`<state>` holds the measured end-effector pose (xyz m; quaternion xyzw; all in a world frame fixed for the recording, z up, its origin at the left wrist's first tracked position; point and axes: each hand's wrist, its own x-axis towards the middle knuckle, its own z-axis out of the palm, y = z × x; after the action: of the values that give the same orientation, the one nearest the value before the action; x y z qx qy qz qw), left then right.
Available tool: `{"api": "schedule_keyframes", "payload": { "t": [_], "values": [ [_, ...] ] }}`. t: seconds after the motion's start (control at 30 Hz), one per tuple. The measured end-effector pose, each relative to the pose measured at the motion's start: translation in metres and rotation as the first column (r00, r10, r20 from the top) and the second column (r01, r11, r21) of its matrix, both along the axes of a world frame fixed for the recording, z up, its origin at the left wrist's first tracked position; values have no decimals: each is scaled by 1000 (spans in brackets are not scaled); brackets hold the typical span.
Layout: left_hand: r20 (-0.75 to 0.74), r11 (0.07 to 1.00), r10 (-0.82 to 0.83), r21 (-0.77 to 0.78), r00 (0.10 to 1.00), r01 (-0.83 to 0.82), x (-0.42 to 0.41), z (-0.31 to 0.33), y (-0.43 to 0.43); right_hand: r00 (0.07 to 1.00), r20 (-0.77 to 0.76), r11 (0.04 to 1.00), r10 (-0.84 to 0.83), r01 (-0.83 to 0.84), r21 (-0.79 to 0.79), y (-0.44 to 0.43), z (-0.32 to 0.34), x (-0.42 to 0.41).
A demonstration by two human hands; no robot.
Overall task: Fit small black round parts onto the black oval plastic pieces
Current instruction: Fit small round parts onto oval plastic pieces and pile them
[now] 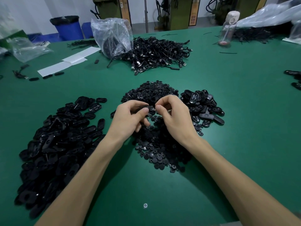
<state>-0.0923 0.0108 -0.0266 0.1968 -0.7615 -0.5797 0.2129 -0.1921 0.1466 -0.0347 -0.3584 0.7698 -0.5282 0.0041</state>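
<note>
Left hand grips oval piece, long axis sideways.

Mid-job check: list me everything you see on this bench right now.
Table: one, green, under everything.
Big oval-piece pile: many, black, left.
Small oval-piece pile: many, black, right of hands.
Round parts: many, black, centre, around and beneath hands.
Cables: one heap, black, far centre.
Bag: one, clear, beside cables.
Bottle: one, clear, far right.
Paper sheets: few, white, far left.
Bin: one, blue, behind table.
Left hand: grips a black piece.
Right hand: fingertips pinched, contents hidden.
</note>
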Motion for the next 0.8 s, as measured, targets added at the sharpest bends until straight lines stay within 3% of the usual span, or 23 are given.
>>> {"api": "schedule_keyframes", "payload": {
  "t": [0.4,0.8],
  "values": [
    [-107,981,87,184,990,-66,1,1,3,994,87,997,63,-60,-42,0,4,4],
    [-105,981,120,169,987,-101,3,2,4,994,88,996,68,-62,-69,1,4,6]
  ]
}}
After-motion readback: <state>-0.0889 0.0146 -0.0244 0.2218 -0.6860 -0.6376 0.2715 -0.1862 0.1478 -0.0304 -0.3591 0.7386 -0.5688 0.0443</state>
